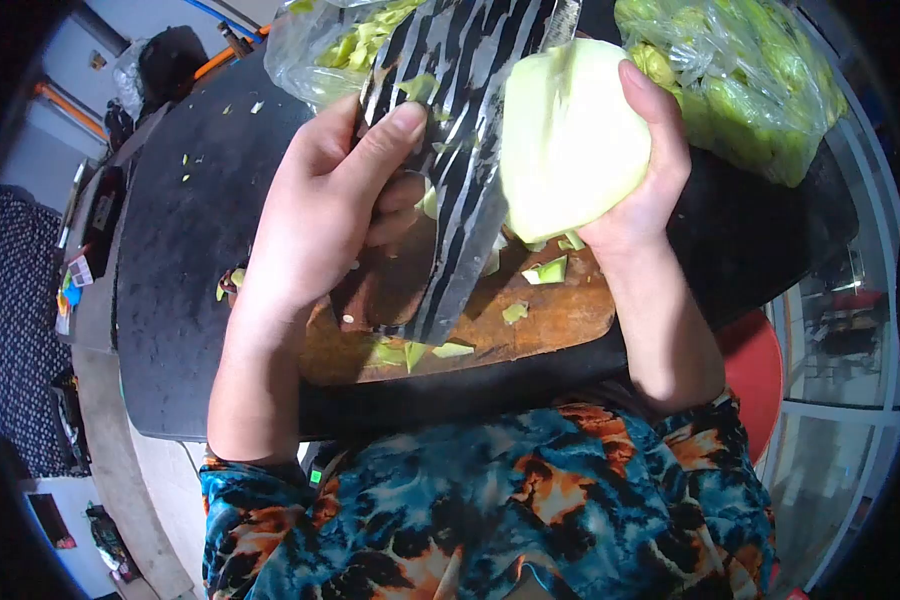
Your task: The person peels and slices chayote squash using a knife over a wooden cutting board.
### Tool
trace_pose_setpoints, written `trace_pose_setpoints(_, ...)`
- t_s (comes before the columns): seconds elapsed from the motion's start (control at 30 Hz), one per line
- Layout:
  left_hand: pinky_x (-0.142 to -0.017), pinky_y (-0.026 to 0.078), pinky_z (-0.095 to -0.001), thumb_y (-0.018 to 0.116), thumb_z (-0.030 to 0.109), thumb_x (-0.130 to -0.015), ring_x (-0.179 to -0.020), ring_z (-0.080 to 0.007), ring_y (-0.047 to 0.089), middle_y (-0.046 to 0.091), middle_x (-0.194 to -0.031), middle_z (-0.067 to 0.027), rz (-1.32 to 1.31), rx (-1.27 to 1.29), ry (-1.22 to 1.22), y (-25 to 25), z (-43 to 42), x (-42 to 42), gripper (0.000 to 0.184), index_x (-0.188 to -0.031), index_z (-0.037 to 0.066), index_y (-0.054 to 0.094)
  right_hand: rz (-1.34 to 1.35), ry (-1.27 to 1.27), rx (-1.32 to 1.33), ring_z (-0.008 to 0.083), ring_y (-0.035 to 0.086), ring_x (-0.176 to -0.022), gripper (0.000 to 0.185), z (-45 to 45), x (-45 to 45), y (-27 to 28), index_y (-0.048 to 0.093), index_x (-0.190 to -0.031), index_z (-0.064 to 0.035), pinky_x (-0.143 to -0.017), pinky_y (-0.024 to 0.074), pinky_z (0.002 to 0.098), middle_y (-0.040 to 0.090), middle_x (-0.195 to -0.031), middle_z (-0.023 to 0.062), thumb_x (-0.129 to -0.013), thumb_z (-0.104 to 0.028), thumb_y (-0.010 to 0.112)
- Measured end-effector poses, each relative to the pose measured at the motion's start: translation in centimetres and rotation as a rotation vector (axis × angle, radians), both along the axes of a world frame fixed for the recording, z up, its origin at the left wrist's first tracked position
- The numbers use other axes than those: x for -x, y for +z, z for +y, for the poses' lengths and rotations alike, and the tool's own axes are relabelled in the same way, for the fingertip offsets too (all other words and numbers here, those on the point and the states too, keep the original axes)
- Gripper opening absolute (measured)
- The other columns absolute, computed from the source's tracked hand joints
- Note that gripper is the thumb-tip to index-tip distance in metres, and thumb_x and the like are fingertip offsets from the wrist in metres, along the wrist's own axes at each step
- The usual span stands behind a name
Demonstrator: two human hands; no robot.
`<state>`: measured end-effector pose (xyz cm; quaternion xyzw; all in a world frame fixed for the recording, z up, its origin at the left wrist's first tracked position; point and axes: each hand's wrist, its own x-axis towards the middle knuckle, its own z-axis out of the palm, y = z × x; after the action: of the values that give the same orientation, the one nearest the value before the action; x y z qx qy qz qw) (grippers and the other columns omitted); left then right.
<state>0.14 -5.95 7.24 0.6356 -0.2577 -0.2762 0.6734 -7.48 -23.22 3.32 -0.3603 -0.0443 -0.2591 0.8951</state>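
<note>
A large pale green peeled vegetable (575, 140) is upright in my right hand (660, 165), whose thumb lies along its right side. My left hand (340, 190) is closed on a wide knife (460, 240) with a black and silver striped blade, the thumb pressed on the flat of it. The blade's edge is close against the vegetable's left side. A bit of green peel sticks to the blade near my thumb. Below both hands lies a wooden cutting board (560, 325) with scattered green peel pieces (547, 270) on it. The knife covers part of the board.
At the top right of the dark table (190, 330) lies a clear plastic bag (740, 100) of green produce. Another plastic bag (345, 50) with green pieces stands behind the knife. A red stool (755, 375) is at the right, beyond the table's edge.
</note>
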Motion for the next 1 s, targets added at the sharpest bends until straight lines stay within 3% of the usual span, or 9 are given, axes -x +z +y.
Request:
trace_pose_setpoints(0.17, -0.042, 0.022, -0.0185, 0.051, 0.022, -0.094, -0.049, -0.0018, 0.028, 0.034, -0.061, 0.0067, -0.018, 0.024, 0.005, -0.2, -0.4, 0.4, 0.018, -0.088, 0.007, 0.046, 0.006, -0.201, 0.084, 0.0218, 0.061, -0.092, 0.052, 1.0, 0.0, 0.1, 0.052, -0.117, 0.0014, -0.082, 0.0489, 0.0341, 0.061, -0.102, 0.0124, -0.085, -0.039, 0.047)
trace_pose_setpoints(0.67, -0.042, 0.024, -0.0185, 0.048, 0.023, -0.095, -0.051, -0.0029, 0.032, 0.041, -0.067, 0.0039, 0.129, 0.146, 0.008, -1.6, -1.5, 1.2, 0.015, -0.095, 0.007, 0.047, -0.112, -0.178, 0.112, 0.0202, 0.061, -0.09, 0.056, -0.3, -0.5, -0.9, 0.05, -0.118, 0.0023, -0.078, 0.0498, 0.0311, 0.06, -0.102, 0.0127, -0.084, -0.042, 0.045)
trace_pose_setpoints(0.87, -0.042, 0.024, -0.0183, 0.049, 0.022, -0.095, -0.051, -0.0029, 0.032, 0.041, -0.066, 0.0042, 0.099, 0.117, 0.041, -1.0, -1.5, 1.4, 0.016, -0.094, 0.007, 0.047, -0.021, -0.206, 0.152, 0.0209, 0.061, -0.09, 0.053, -0.2, -0.5, -0.1, 0.053, -0.114, 0.0027, -0.077, 0.0505, 0.0327, 0.061, -0.101, 0.0132, -0.083, -0.039, 0.048)
trace_pose_setpoints(1.0, -0.042, 0.023, -0.0182, 0.049, 0.023, -0.095, -0.051, -0.0025, 0.03, 0.036, -0.063, 0.006, 0.083, 0.052, -0.031, -0.9, -0.6, 0.5, 0.016, -0.092, 0.007, 0.047, -0.003, -0.136, 0.054, 0.0177, 0.063, -0.076, 0.036, -0.6, -0.3, -0.1, 0.06, -0.1, -0.0014, -0.068, 0.0512, 0.0291, 0.063, -0.086, 0.0092, -0.081, -0.032, 0.056)
